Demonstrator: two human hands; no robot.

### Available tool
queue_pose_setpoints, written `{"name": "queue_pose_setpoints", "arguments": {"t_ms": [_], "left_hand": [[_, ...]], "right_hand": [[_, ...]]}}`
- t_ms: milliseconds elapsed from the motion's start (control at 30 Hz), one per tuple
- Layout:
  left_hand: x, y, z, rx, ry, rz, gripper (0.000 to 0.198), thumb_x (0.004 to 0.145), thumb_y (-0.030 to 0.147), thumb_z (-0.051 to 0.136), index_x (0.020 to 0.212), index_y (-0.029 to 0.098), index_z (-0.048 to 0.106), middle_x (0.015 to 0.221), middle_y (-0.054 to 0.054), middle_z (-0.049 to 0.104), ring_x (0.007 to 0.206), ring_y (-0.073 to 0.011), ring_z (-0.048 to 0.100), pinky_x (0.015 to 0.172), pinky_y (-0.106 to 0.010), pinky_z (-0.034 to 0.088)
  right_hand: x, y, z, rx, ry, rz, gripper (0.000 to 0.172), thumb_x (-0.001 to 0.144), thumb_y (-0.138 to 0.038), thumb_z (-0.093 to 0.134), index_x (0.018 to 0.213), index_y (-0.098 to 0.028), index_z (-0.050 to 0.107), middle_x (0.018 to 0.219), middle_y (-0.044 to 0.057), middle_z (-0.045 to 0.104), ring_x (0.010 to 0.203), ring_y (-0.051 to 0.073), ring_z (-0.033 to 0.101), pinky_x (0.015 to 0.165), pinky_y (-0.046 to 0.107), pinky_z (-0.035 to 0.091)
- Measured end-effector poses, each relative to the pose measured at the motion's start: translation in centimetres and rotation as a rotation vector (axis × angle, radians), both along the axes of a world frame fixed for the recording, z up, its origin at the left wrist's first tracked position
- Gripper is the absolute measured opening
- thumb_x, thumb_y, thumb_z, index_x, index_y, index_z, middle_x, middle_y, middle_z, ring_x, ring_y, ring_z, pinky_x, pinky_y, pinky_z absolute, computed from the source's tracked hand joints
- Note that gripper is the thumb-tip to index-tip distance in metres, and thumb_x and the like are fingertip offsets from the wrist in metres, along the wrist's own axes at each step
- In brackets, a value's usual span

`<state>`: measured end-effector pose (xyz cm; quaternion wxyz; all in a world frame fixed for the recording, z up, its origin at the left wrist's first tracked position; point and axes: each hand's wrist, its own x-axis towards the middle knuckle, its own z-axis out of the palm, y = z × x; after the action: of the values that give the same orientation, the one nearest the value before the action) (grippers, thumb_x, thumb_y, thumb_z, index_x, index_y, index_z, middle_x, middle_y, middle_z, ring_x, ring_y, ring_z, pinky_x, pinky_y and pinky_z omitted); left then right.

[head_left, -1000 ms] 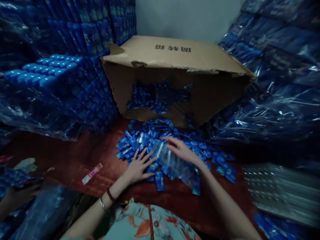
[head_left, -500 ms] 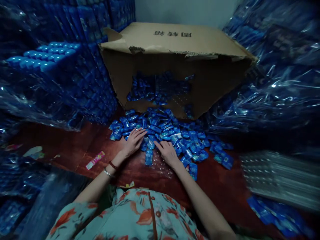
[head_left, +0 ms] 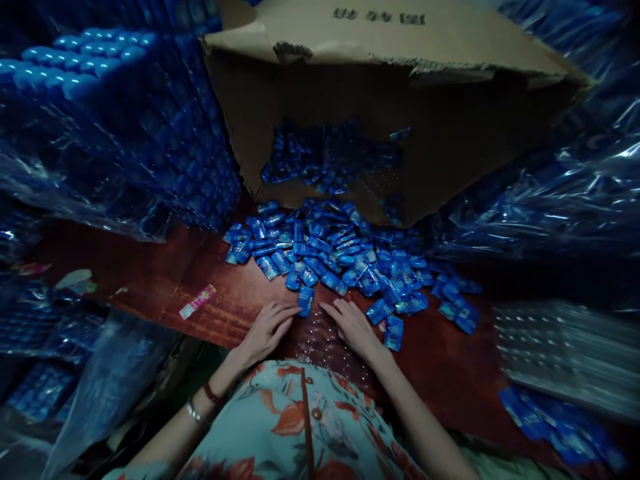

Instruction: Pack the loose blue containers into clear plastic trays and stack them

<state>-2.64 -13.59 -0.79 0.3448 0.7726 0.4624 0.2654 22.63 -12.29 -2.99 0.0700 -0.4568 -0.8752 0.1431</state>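
Close to my body, my left hand [head_left: 270,330] lies low with its fingers stretched out. Its fingertips reach the edge of a single small blue packet [head_left: 306,301]. Opposite it, my right hand [head_left: 356,330] rests with extended fingers on or beside a clear dimpled plastic sheet or tray [head_left: 327,337]. That clear piece lies between both hands, and its outline is hard to make out against the table. Just beyond, a loose pile of blue packets [head_left: 320,247] spreads over the red-brown table [head_left: 225,293].
A cardboard box [head_left: 240,120] on its side opens toward me, with more packets inside. Stacked blue goods [head_left: 165,133] stand left; plastic-wrapped ones [head_left: 560,193] stand right. Clear trays [head_left: 565,353] and blue packaging [head_left: 560,427] lie at right. A pink strip [head_left: 198,301] lies left.
Both hands have drawn back from the pile toward my body. Packets that my left hand covered now show. The view has also shifted, with the box looking larger and higher.
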Motion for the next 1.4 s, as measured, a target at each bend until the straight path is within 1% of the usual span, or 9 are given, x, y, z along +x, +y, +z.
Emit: {"name": "queue_pose_setpoints", "arguments": {"t_ms": [100,200,300,467,567,700,933,1200,1400], "left_hand": [[0.7,2.4,-0.4,0.022,0.167,-0.197,0.037,0.095,0.033,0.035,0.127,0.028,0.052,0.135,-0.002,0.052,0.128,-0.0214,0.038,0.110,-0.045,0.026],[0.3,4.5,-0.9,0.123,0.243,-0.219,0.036,0.094,0.033,0.039,0.127,0.028,0.053,0.136,-0.002,0.050,0.127,-0.0234,0.039,0.111,-0.049,0.022],[-0.8,5.4,-1.4,0.210,0.143,-0.121,0.032,0.093,0.029,0.042,0.120,0.023,0.058,0.131,-0.007,0.054,0.120,-0.0227,0.047,0.104,-0.045,0.035],[-1.6,6.0,-1.1,0.199,-0.092,0.251,0.024,0.092,0.028,0.045,0.102,0.017,0.063,0.100,-0.009,0.064,0.091,-0.0167,0.061,0.082,-0.031,0.050],[-1.2,6.8,-0.2,0.162,0.047,0.238,0.022,0.090,0.030,0.049,0.098,0.017,0.064,0.090,-0.007,0.064,0.085,-0.0177,0.060,0.078,-0.031,0.049],[-0.4,8.3,1.5,0.138,0.340,0.118,0.029,0.087,0.032,0.055,0.111,0.017,0.060,0.098,-0.009,0.063,0.092,-0.0231,0.058,0.081,-0.035,0.047],[0.5,9.6,3.1,0.043,0.502,0.014,0.036,0.084,0.026,0.058,0.119,0.018,0.054,0.110,-0.010,0.060,0.093,-0.0237,0.061,0.075,-0.031,0.049],[-1.2,8.0,1.8,0.056,0.318,0.196,0.028,0.087,0.028,0.054,0.114,0.018,0.057,0.102,-0.008,0.060,0.080,-0.0177,0.060,0.070,-0.029,0.048],[-0.5,8.2,2.2,0.107,0.229,0.245,0.021,0.090,0.030,0.049,0.104,0.017,0.059,0.096,-0.007,0.059,0.083,-0.0176,0.059,0.074,-0.029,0.048]], "right_hand": [[0.8,0.5,-0.4,0.006,-0.012,-0.063,0.064,0.073,0.002,0.041,0.132,-0.022,0.046,0.111,0.011,0.057,0.103,0.023,0.053,0.088,0.040,0.043],[0.7,1.0,0.2,0.042,0.020,-0.123,0.059,0.078,0.000,0.039,0.132,-0.023,0.046,0.106,0.009,0.058,0.096,0.022,0.053,0.084,0.036,0.043],[-0.9,1.1,0.6,0.073,0.027,-0.126,0.051,0.080,-0.001,0.039,0.126,-0.020,0.052,0.100,0.010,0.058,0.092,0.021,0.053,0.080,0.034,0.042],[-3.4,1.1,0.7,0.171,0.082,-0.174,0.031,0.087,-0.012,0.044,0.111,-0.018,0.062,0.090,0.009,0.060,0.086,0.020,0.054,0.075,0.032,0.039],[-2.6,2.2,1.3,0.230,0.221,-0.366,0.027,0.091,-0.021,0.042,0.104,-0.017,0.065,0.085,0.008,0.063,0.083,0.019,0.056,0.076,0.031,0.040],[-0.8,5.1,3.6,0.053,0.319,-0.522,0.029,0.092,-0.021,0.039,0.102,-0.017,0.066,0.096,0.007,0.067,0.091,0.018,0.060,0.083,0.029,0.043],[-3.9,7.5,6.9,-0.243,-0.197,-0.410,0.035,0.087,-0.025,0.052,0.122,-0.020,0.053,0.110,0.011,0.062,0.092,0.022,0.062,0.074,0.028,0.044],[-3.2,7.6,6.5,-0.297,-0.229,-0.330,0.039,0.086,-0.029,0.052,0.122,-0.017,0.045,0.114,0.013,0.055,0.095,0.026,0.060,0.072,0.031,0.044],[-2.0,7.3,4.8,-0.244,0.237,-0.592,0.034,0.082,-0.028,0.051,0.114,-0.017,0.050,0.077,0.004,0.062,0.070,0.021,0.060,0.064,0.031,0.044]]}}
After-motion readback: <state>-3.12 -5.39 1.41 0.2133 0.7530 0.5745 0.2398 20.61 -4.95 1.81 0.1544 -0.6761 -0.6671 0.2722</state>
